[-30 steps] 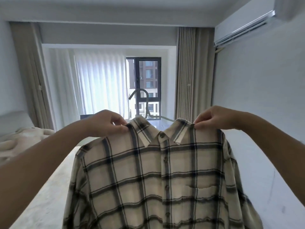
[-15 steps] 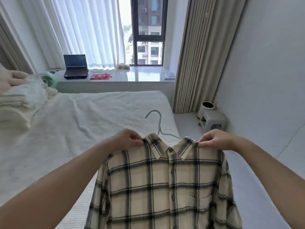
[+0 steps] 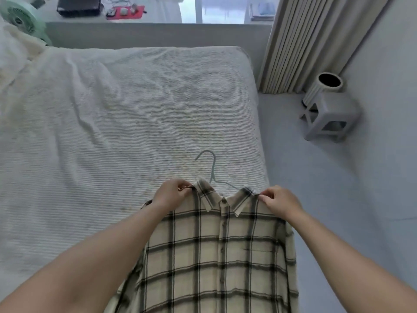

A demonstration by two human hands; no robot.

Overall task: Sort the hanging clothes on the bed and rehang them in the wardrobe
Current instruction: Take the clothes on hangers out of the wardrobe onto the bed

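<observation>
A cream cotton shirt with a dark plaid check [image 3: 216, 256] hangs front-on at the near centre of the scene, buttoned up, its collar spread and a chest pocket on its right side. The left hand [image 3: 171, 195] pinches the shirt's shoulder seam just left of the collar, thumb and fingers curled together on the cloth. The right hand [image 3: 278, 201] pinches the matching seam just right of the collar in the same way. Both bare forearms reach in from the near corners.

A thin pale blue-grey wire hanger [image 3: 213, 169] sits inside the shirt; its hook rises out of the collar opening and curls to the left, and one sloping arm shows behind the right collar point. The shirt's upper part lies over the near right edge of the bed with a white ribbed cover [image 3: 112, 109], which fills the left and middle of the scene. Whether the shirt touches the cover cannot be told.

At the far left a mint-green round fan [image 3: 19, 18] stands beside rumpled cream bedding [image 3: 15, 48]. Beyond the bed runs a grey window ledge [image 3: 158, 33] carrying a dark laptop [image 3: 79, 5] and a red mat [image 3: 125, 12] with small items. On the right, beige pleated curtains [image 3: 300, 44] hang to the floor, and near them a white plastic stool [image 3: 330, 118] stands beside a white fluted cylinder with a dark opening [image 3: 325, 86].
</observation>
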